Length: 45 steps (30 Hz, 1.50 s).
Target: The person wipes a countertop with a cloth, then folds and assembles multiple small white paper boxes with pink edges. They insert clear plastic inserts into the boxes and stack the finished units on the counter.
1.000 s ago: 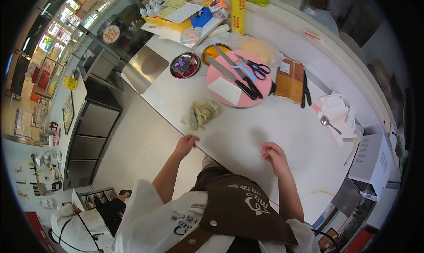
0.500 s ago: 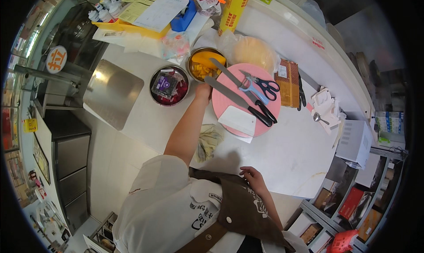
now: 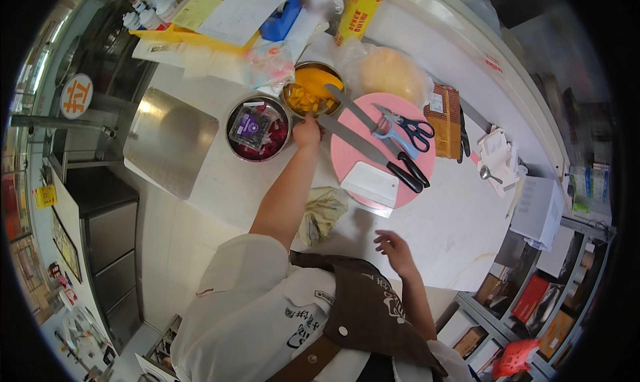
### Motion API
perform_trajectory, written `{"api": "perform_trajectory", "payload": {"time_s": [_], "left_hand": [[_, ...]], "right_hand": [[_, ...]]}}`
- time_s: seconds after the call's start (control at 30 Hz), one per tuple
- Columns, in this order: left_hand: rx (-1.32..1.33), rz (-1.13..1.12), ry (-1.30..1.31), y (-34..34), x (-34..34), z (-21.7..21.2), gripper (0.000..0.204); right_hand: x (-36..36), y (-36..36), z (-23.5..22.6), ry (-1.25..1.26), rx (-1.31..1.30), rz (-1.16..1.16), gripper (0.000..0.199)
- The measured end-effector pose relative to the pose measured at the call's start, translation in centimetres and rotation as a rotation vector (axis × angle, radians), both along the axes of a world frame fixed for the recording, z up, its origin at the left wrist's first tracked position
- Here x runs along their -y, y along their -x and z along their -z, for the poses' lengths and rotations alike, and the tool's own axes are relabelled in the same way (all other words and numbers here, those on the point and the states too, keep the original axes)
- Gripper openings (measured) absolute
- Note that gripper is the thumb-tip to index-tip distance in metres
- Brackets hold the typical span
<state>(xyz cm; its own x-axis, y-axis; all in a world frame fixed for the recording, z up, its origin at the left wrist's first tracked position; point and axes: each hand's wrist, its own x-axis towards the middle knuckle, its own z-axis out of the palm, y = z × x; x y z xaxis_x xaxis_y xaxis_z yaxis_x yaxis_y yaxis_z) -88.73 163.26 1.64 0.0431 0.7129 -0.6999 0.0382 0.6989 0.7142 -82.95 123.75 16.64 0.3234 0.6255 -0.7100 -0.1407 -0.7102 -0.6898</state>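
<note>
My left hand [image 3: 307, 133] reaches forward to the near side of a metal bowl [image 3: 286, 102]. Its fingers are bent against the rim and partly hidden. Inside lie cut yellow mango [image 3: 305, 102] and a larger mango piece. My right hand [image 3: 396, 250] hovers over the table's near edge, holding nothing, its fingers loosely apart. A pink round stand [image 3: 351, 137] sits right of my left hand. On it rest two long black-handled knives [image 3: 363, 147], scissors [image 3: 417, 134], a light-blue peeler [image 3: 395, 137] and a white scraper [image 3: 371, 183].
Left of the mango stands a bowl [image 3: 230, 139] with dark red contents and a clear purple-labelled box [image 3: 251, 127]. A crumpled cloth [image 3: 322, 215] lies near me. Behind are a bagged round yellowish item [image 3: 390, 74] and a brown box [image 3: 447, 119]. A metal tray [image 3: 172, 142] is at left.
The view has shifted slightly. My left hand stays at the mango bowl's near side. My right hand has lifted forward and right, away from my apron.
</note>
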Motion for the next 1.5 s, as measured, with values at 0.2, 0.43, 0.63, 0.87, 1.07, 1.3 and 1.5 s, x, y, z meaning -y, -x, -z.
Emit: {"api": "perform_trajectory", "payload": {"time_s": [0.2,0.43,0.63,0.87,1.07,1.3,1.5], "left_hand": [[0.343,-0.073,0.015,2.8,4.6,-0.9,0.046],[0.210,0.639,-0.182,8.0,11.9,-8.4,0.042],[0.125,0.477,-0.468,7.7,9.1,-6.7,0.032],[0.194,0.393,-0.374,10.2,3.0,-5.0,0.026],[0.213,0.124,-0.091,9.4,3.7,-9.9,0.024],[0.012,0.422,-0.430,14.0,17.9,-6.7,0.040],[-0.045,0.266,-0.286,12.5,28.7,-8.1,0.040]], "right_hand": [[-2.2,-6.3,1.1,-0.124,0.018,0.390,0.035],[-2.8,-7.7,4.1,-0.151,-0.049,0.377,0.026],[-7.1,-5.9,3.6,-0.208,-0.023,0.356,0.025],[-13.3,-5.1,4.9,-0.288,-0.064,0.346,0.024],[-11.8,-5.0,5.8,-0.359,-0.201,0.404,0.022],[6.8,-10.4,9.1,-0.234,-0.169,0.446,0.012],[12.6,-23.5,10.7,-0.176,-0.094,0.519,0.028]]}}
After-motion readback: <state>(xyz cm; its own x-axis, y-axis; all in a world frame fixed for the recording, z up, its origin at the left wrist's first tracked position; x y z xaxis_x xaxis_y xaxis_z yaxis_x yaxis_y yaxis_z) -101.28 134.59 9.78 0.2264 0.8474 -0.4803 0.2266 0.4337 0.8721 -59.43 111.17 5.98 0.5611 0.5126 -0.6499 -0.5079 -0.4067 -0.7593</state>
